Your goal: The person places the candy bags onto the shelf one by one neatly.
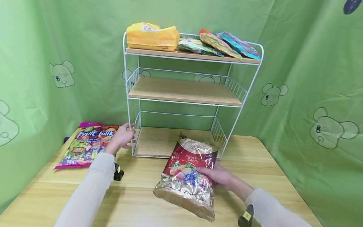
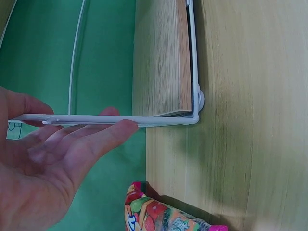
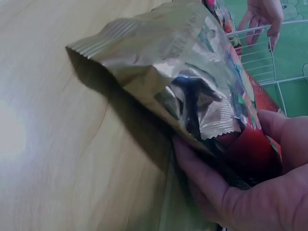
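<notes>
A red and gold bag of mixed fruit candy (image 1: 189, 164) is in my right hand (image 1: 219, 175), thumb on its printed front and fingers under its back. The bag is tilted before the bottom tier, its top end over the board's front edge. In the right wrist view, my right hand (image 3: 250, 178) pinches the bag (image 3: 192, 86) by its side. My left hand (image 1: 123, 137) is at the lower left post of the white wire shelf rack (image 1: 129, 116). From the left wrist, the hand (image 2: 53, 163) has thumb and fingers around that post (image 2: 96, 119).
On the table (image 1: 136, 189), left of the rack, lies a fruit chew bag (image 1: 89, 145). The top tier carries a yellow bag (image 1: 153, 36), a green packet (image 1: 198, 46), an orange-yellow packet (image 1: 219, 44) and a blue packet (image 1: 241, 45). A green curtain (image 1: 93, 78) hangs behind.
</notes>
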Available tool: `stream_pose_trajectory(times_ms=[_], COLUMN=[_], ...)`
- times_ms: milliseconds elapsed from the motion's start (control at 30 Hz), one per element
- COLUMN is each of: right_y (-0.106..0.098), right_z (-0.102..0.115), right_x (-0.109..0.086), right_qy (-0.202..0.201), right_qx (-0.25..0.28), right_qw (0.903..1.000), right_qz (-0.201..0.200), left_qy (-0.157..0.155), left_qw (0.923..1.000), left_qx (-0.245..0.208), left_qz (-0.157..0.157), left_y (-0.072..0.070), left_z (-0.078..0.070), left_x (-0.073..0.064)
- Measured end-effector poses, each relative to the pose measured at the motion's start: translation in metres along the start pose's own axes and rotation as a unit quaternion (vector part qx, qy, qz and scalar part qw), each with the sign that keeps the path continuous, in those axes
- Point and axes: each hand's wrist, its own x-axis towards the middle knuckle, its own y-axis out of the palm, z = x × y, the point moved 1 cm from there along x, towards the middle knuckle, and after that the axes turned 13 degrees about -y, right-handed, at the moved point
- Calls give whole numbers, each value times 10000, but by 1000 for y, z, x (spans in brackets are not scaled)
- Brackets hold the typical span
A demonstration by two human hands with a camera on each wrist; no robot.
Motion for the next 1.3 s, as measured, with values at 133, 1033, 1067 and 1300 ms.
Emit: stream_pose_trajectory(times_ms=[133,1033,1067,1300], right_y=[1,0,1,3], right_z=[2,20,21,36], right_x=[0,-2,-3,-6], right_qy=[-87,-1,16,-51], right_qx=[-58,158,151,379], right_qw=[9999,9989,9988,9990], right_qz=[-41,-452,-476,-219], left_qy=[26,-8,3,9], left_qw=[10000,10000,10000,9999], left_qx=[-4,-66,-65,-124], left_qz=[-9,68,73,100], left_y=[0,1,1,0], left_z=[0,1,2,2], left_x=[-1,2,2,3])
